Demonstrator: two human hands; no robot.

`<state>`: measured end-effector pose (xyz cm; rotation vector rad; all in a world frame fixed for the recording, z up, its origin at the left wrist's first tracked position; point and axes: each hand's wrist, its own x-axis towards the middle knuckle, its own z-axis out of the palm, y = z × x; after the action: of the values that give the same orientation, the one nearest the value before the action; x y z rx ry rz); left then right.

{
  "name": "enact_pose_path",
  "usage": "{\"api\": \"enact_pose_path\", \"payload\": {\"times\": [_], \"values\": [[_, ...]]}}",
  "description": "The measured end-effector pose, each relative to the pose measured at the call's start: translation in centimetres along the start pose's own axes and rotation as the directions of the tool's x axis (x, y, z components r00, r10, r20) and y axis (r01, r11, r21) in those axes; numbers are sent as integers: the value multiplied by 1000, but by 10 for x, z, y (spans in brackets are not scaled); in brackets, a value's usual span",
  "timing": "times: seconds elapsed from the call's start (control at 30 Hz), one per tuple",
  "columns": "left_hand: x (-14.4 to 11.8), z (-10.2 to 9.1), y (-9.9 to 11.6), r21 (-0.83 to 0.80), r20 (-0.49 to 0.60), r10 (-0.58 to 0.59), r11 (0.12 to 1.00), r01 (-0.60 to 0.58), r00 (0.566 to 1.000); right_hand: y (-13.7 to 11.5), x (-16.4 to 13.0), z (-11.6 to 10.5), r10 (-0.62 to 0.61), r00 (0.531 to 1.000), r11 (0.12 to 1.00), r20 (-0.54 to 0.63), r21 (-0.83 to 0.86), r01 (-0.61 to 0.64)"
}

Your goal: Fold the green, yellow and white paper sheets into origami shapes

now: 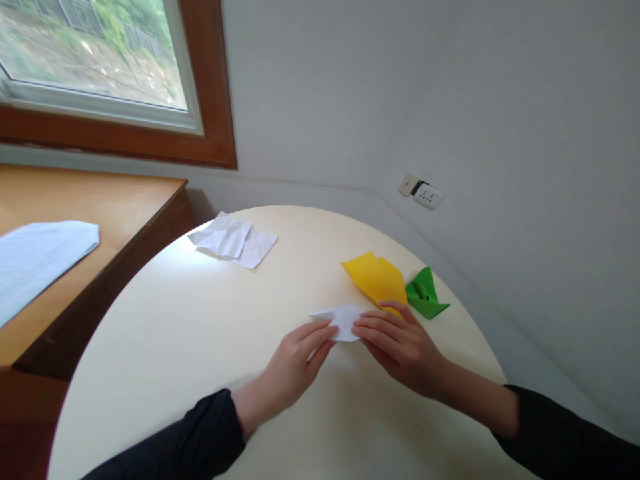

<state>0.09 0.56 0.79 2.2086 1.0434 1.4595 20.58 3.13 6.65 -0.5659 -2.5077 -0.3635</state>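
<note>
A small folded white paper point(346, 321) is held between my two hands over the round table point(200, 333). My left hand point(300, 353) pinches its left side, thumb below and fingers on top. On the right side, my right hand point(400, 343) grips the same paper with its fingers closed over the edge. Just beyond my right hand lies a folded yellow paper point(377, 277), its near end partly hidden by my fingers. Right of that sits a folded green paper point(426, 295) with raised points.
Creased white sheets point(235, 240) lie at the table's far left. A wooden desk point(125, 200) with a pale blue cloth-like item point(45, 260) stands to the left, under a window point(100, 53). Walls and a power socket point(429, 195) are behind.
</note>
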Motion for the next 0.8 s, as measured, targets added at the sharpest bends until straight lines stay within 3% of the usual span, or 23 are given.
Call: {"api": "enact_pose_path", "payload": {"times": [0.3, 0.57, 0.8], "values": [[2, -1, 3, -41, -4, -33, 999, 33, 999, -3, 4, -2, 79, 997, 995, 8, 54, -80], [2, 0, 4, -77, -68, -66, 995, 61, 995, -5, 10, -3, 170, 985, 981, 20, 92, -171], [4, -1, 8, -115, -34, -154, 982, 149, 988, -5, 12, -2, 96, 995, 994, 19, 47, -97]]}}
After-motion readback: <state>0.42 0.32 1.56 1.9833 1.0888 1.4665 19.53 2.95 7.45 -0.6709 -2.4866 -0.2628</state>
